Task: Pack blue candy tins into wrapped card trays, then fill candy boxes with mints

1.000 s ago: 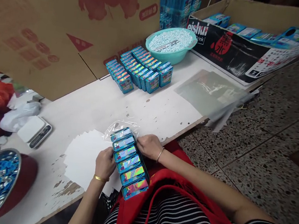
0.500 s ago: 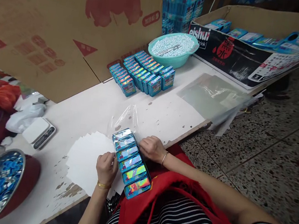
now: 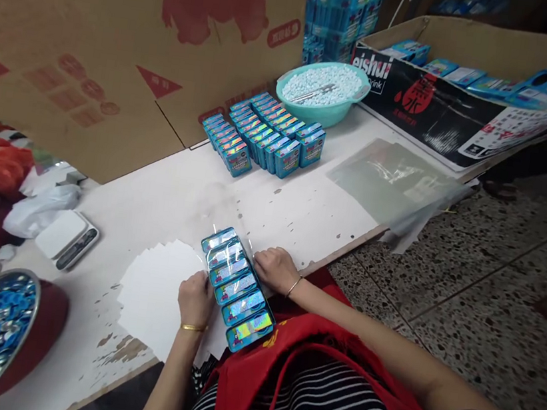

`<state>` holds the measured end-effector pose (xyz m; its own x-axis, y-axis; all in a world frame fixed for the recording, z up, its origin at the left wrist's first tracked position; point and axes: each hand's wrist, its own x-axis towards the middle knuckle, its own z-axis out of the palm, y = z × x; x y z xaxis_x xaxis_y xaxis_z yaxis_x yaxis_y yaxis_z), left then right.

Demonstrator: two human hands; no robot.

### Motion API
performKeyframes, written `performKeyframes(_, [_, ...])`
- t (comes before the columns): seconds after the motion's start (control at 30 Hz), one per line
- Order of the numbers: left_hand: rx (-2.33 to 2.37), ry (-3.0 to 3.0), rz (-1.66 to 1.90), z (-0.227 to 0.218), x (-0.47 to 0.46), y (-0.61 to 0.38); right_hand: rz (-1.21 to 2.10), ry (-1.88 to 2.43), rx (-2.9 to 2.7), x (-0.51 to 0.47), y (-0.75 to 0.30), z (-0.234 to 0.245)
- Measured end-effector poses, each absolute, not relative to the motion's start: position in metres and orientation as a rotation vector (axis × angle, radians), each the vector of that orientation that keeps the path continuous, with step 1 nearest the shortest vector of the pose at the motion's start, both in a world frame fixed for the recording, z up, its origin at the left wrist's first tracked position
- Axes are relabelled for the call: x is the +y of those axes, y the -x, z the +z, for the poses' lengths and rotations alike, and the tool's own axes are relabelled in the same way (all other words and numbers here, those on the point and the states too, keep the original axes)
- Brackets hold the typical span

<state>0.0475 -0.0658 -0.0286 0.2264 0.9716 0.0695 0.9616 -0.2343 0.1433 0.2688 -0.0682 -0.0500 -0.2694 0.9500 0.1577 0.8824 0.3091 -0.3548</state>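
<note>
Nearest me is my red apron [image 3: 250,380] over a striped shirt [image 3: 342,406], and just beyond it, at the near edge of the white table [image 3: 168,198], lies a row of six blue boxes [image 3: 238,289], running away from me and leaning a little to the left. A clear bag [image 3: 233,251] shines over the tops at the far end; how far down it reaches is hard to see. My left hand [image 3: 194,299] is at the row's left side, fingers curled in and clamped on the bag's edge, and my right hand [image 3: 272,269] does the same on the right side, a bit farther off. White paper [image 3: 156,290] lies under and beside my left hand. At the near left is a red bowl [image 3: 51,317] with small blue and silver pieces in it, and past it a white scale [image 3: 62,238]. Over to the right, clear plastic sheets [image 3: 387,180] hang across the table's edge. Farther off, more blue boxes [image 3: 267,138] stand in tight rows, with a teal basin [image 3: 326,114] of pale pellets behind them. A big brown carton [image 3: 98,41] rises on the far left, a black carton [image 3: 412,102] holding blue packs sits on the far right, and tall blue stacks [image 3: 339,12] stand between.
</note>
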Motion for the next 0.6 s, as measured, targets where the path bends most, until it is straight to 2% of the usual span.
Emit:
performKeyframes(0.27, [1.495, -2.705, 0.267, -0.014, -0.116, -0.046, 0.285, 1.403, -2.354, -0.117, -0.284, -0.062])
performKeyframes(0.5, [1.264, -2.667, 0.316, -0.011, -0.175, -0.041, 0.411, 1.045, -2.495, -0.158, -0.305, -0.073])
performKeyframes(0.6, [1.150, -2.636, 0.379, -0.009, -0.182, -0.042, 0.464, 1.017, -2.541, -0.163, -0.313, -0.067])
